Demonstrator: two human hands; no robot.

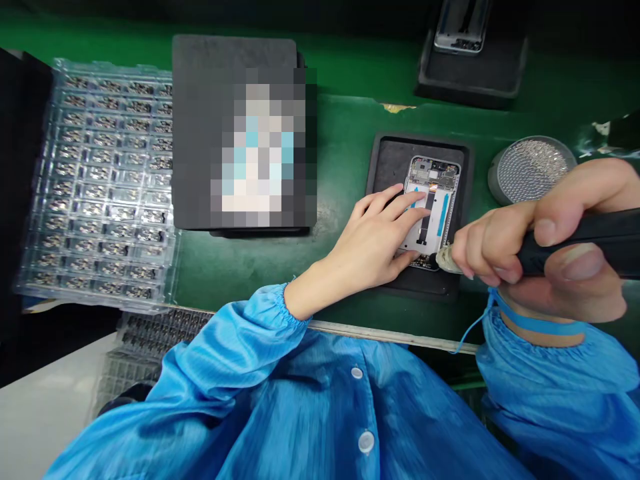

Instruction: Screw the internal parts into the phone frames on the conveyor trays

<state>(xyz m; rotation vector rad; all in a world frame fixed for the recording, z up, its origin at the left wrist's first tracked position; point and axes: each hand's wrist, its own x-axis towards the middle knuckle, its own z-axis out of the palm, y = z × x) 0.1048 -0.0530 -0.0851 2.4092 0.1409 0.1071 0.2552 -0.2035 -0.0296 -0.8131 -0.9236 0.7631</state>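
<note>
Green worktop (345, 133) bears a black rubber mat (420, 143) with an opened silver-framed smartphone (435, 177) lying lengthwise, pressed by the open, spread left hand (373, 240) (fingers across its middle), while the right hand (495, 243) grips a black-handled screwdriver (590, 230) at its lower end.

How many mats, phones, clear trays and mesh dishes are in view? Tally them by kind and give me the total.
Dark mats: 3
Phones: 2
Clear trays: 2
Mesh dishes: 1
Total: 8
Not counted: a blurred object.
</note>
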